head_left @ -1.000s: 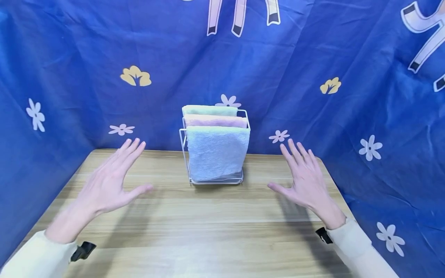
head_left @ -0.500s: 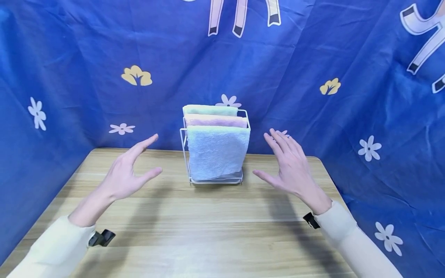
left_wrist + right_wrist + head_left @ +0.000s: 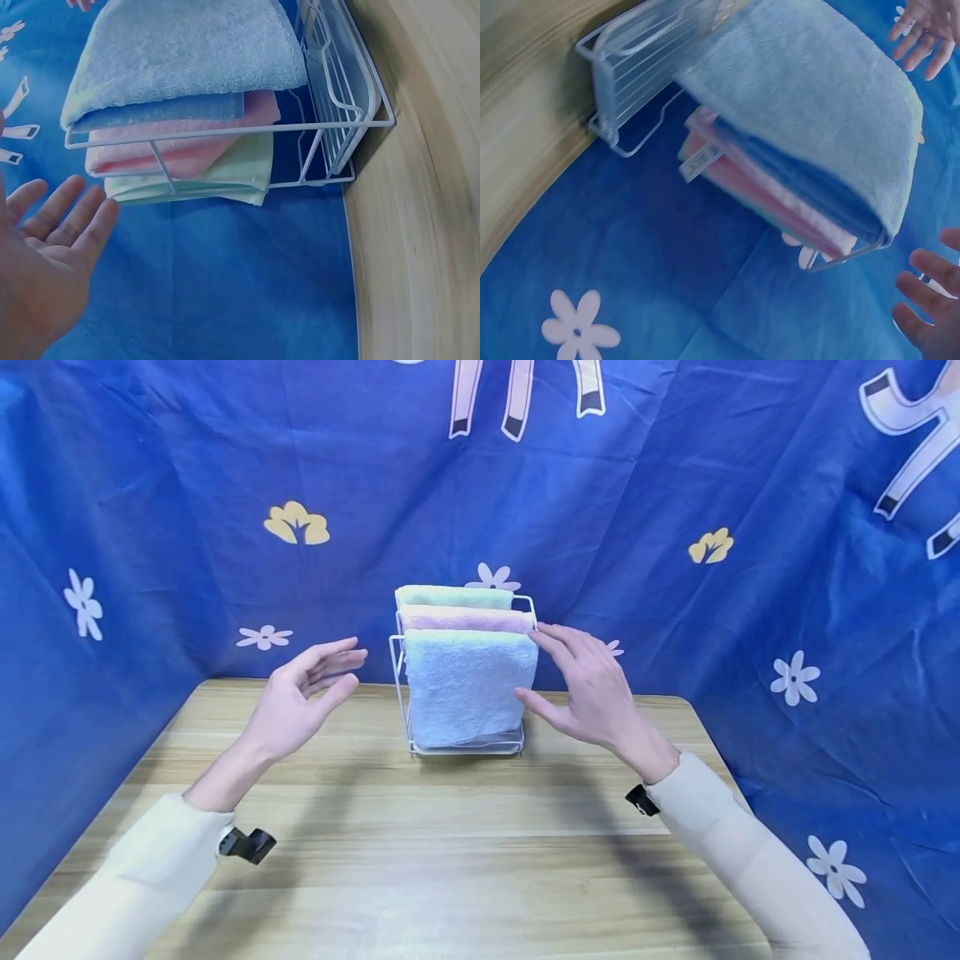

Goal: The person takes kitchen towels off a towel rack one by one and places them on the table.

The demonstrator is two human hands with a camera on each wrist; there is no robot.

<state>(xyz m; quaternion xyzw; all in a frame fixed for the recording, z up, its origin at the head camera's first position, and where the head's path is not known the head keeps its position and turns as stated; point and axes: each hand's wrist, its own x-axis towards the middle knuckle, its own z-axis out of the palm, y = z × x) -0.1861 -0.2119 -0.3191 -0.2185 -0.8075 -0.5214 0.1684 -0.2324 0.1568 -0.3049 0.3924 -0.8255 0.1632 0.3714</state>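
A white wire rack stands at the back middle of the table, with three folded towels draped over its bars. The blue towel hangs in front, a pink towel behind it, and a pale green towel at the rear. My left hand hovers left of the rack, fingers relaxed, holding nothing. On the other side my right hand is held with fingers extended; its fingertips overlap the blue towel's right edge in the head view. In the right wrist view a small white label shows on the towels' side.
The wooden table reaches back to a blue cloth backdrop printed with flowers and animal legs, which also rises on both sides. A black wrist device sits at the left cuff, another at the right.
Both hands have moved inward toward the rack, the right one farther, up to the blue towel's edge. The left fingers have become more bent. Rack and towels have stayed in place.
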